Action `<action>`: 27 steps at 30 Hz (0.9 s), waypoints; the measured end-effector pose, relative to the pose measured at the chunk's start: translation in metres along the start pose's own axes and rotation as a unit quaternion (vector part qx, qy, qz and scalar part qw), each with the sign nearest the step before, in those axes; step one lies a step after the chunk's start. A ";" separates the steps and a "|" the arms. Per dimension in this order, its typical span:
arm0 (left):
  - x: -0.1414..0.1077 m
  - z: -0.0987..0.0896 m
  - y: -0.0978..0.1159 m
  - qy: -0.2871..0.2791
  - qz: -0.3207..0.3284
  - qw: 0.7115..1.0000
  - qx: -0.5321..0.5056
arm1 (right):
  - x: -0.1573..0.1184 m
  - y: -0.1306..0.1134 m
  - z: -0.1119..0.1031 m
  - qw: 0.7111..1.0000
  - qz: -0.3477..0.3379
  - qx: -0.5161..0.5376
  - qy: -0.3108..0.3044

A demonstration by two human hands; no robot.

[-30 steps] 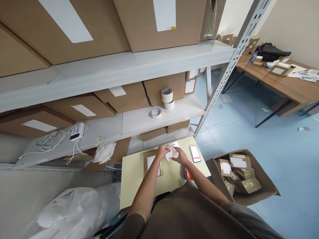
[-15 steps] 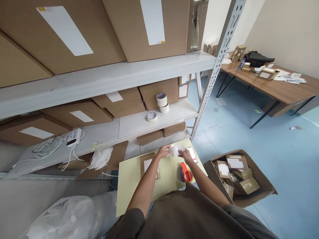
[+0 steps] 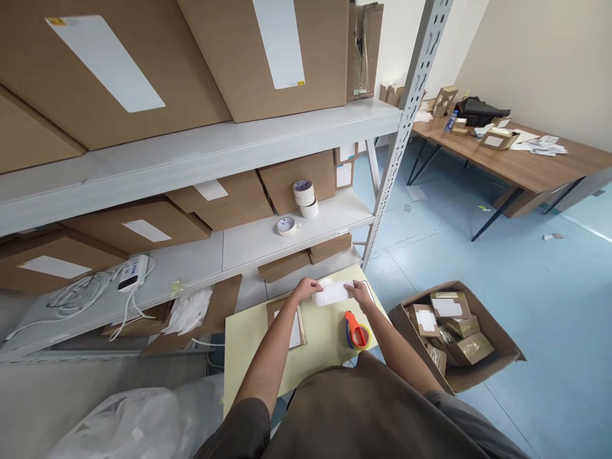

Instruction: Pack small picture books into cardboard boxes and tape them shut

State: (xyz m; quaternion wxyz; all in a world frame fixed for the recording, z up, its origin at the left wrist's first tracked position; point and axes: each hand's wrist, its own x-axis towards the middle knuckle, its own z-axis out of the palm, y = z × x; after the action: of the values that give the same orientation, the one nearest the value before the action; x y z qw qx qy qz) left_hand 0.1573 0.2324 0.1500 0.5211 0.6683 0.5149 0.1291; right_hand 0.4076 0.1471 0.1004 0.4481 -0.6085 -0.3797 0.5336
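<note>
A white paper strip (image 3: 331, 294), which looks like a label, is stretched between my two hands above the pale yellow tabletop (image 3: 248, 357). My left hand (image 3: 306, 289) pinches its left end, and my right hand (image 3: 359, 293) pinches its right end. Below my left hand lies a flat cardboard parcel (image 3: 297, 331) with a white label, partly covered by my forearm. An orange tape dispenser (image 3: 354, 330) with a roll of tape rests on the tabletop below my right hand. Behind my right hand, a phone is mostly hidden.
A grey metal shelf (image 3: 248, 250) stands ahead with cardboard boxes, tape rolls (image 3: 304, 192) and a power strip (image 3: 133, 273). On the floor at right is an open carton (image 3: 502, 354) of small parcels. A brown table (image 3: 540, 169) is farther back; a plastic bag (image 3: 129, 424) lies lower left.
My hands have moved slightly apart, and the white strip is spread out longer between them. My right hand now covers most of the phone. The whole view has shifted slightly.
</note>
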 end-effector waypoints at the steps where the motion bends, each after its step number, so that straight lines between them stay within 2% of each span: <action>1: -0.001 -0.003 -0.001 0.006 0.002 1.000 -0.006 | 0.001 0.001 0.002 1.000 0.006 0.023 0.009; 5: -0.004 -0.022 -0.015 0.045 -0.001 0.999 -0.028 | 0.004 0.001 -0.005 0.991 0.034 0.115 0.064; 8: -0.003 -0.027 -0.026 0.083 -0.014 0.995 -0.048 | 0.006 -0.009 -0.014 0.985 0.033 0.161 0.047; 10: 0.002 -0.017 -0.028 0.091 -0.016 0.994 -0.054 | 0.007 -0.020 -0.014 0.986 0.020 0.165 0.016; 12: 0.008 0.002 -0.025 0.091 -0.003 0.994 -0.054 | 0.006 -0.032 -0.009 0.990 0.010 0.142 -0.013; 15: 0.014 0.031 -0.021 0.141 0.026 0.989 -0.048 | 0.004 -0.047 0.001 0.995 0.003 0.086 -0.050; 17: 0.013 0.039 -0.023 0.181 0.017 0.981 -0.070 | 0.003 -0.053 0.005 0.996 -0.005 0.058 -0.062; 19: 0.004 0.037 -0.026 0.194 0.004 0.974 -0.118 | 0.002 -0.059 0.008 0.997 -0.018 0.036 -0.072; 22: -0.021 0.025 -0.029 0.177 0.012 0.966 -0.187 | 0.002 -0.068 0.018 0.994 -0.043 0.008 -0.096; 27: -0.074 0.013 -0.022 0.115 0.020 0.958 -0.260 | -0.001 -0.088 0.059 0.980 -0.100 -0.080 -0.154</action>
State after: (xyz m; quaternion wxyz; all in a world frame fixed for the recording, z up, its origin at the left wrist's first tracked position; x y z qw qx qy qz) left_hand 0.1218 0.1628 0.1533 0.6114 0.5001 0.5068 0.3452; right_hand 0.3506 0.1821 0.1823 0.3854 -0.5119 -0.5441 0.5416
